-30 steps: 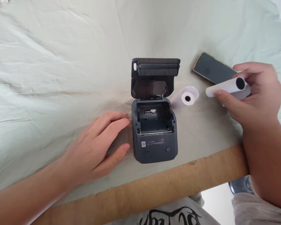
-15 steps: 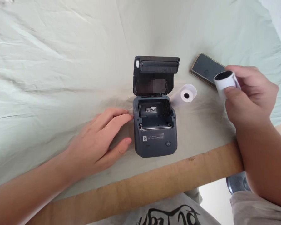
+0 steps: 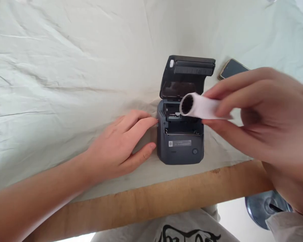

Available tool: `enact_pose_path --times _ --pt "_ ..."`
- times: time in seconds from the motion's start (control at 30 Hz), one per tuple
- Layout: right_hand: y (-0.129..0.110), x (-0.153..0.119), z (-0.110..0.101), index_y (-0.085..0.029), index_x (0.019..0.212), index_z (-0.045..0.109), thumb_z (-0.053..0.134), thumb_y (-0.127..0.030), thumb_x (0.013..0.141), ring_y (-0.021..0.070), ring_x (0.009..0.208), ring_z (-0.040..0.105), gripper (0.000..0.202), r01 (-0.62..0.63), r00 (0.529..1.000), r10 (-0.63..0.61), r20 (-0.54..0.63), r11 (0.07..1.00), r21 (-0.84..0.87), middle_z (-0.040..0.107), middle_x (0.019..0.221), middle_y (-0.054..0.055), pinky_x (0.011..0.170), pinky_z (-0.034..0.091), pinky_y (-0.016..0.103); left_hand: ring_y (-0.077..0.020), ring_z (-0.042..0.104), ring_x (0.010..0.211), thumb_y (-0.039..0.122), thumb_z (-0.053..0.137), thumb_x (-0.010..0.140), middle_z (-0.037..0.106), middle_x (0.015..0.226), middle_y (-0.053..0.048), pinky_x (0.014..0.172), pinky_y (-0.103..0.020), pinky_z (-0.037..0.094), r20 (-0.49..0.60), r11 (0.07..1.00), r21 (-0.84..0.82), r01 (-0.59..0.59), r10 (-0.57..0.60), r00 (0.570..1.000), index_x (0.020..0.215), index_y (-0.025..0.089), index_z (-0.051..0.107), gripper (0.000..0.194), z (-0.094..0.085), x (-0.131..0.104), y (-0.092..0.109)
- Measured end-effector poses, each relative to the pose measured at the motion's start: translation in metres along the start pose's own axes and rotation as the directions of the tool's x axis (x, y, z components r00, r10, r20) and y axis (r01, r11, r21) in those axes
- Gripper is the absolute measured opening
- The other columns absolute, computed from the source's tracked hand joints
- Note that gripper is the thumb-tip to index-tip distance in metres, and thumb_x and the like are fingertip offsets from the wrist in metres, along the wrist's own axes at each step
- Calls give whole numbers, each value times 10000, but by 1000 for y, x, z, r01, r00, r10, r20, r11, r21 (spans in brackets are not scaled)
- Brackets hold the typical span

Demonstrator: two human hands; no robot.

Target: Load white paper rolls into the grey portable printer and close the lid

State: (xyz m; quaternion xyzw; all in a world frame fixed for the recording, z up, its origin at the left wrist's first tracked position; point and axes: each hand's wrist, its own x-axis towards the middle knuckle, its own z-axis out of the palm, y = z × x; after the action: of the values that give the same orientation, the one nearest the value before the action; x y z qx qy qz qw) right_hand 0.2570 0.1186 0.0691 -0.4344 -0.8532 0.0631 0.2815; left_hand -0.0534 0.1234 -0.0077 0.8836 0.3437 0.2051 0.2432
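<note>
A small dark label printer (image 3: 180, 156) stands on the cloth with its lid (image 3: 183, 89) raised, showing the paper bay inside. My left hand (image 3: 127, 143) rests against the printer's left side, fingers apart and holding nothing. Between thumb and fingers of my right hand (image 3: 252, 107) is a white paper roll (image 3: 204, 107) with a dark hollow core. It hangs tilted over the right part of the open bay, its core end facing left. My right hand and the roll hide the area to the right of the printer.
A phone (image 3: 233, 69) lies at the back right, partly behind my right hand. Pale wrinkled cloth (image 3: 65, 67) covers the table, and a wooden edge (image 3: 154, 201) runs along the front. Below the edge at right is a round dark base (image 3: 261, 208).
My right hand has carried the paper roll leftward from beside the phone to above the printer's bay. A second white roll beside the printer is now hidden. My left hand stays against the printer.
</note>
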Motion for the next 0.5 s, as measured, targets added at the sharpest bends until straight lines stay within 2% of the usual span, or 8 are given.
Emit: enact_pose_path --times 0.07,0.13,0.33,0.5 --pt "-5 12 10 -285 959 564 693 -159 1054 131 872 751 203 109 994 -108 35 994 -16 804 1154 -53 725 580 361 -275 749 1220 366 468 1162 700 1470 -96 1061 -430 629 -1 1000 3 -7 7 1000 1531 285 559 389 0 0 1" --pt "-1 17 18 -266 938 546 699 -141 1037 134 831 750 221 164 985 -162 57 986 -19 813 1134 -44 672 563 344 -268 753 1205 382 449 1175 702 1461 -99 1056 -425 627 -3 1000 16 -15 15 1000 1520 273 556 377 0 0 2" --pt "12 15 20 -248 930 554 693 -197 1073 127 814 753 206 106 988 -97 120 992 -72 829 1170 -34 630 517 327 -265 755 1207 377 452 1177 706 1457 -110 1032 -428 638 -16 999 12 -34 34 999 1517 265 547 370 0 0 3" --pt "10 19 18 -257 890 552 659 -207 1085 161 854 745 228 185 978 -175 112 979 -84 816 1071 -34 741 548 378 -287 752 1230 316 503 1138 709 1469 -110 1048 -462 643 -15 999 -30 -41 40 999 1547 277 544 413 -1 0 2"
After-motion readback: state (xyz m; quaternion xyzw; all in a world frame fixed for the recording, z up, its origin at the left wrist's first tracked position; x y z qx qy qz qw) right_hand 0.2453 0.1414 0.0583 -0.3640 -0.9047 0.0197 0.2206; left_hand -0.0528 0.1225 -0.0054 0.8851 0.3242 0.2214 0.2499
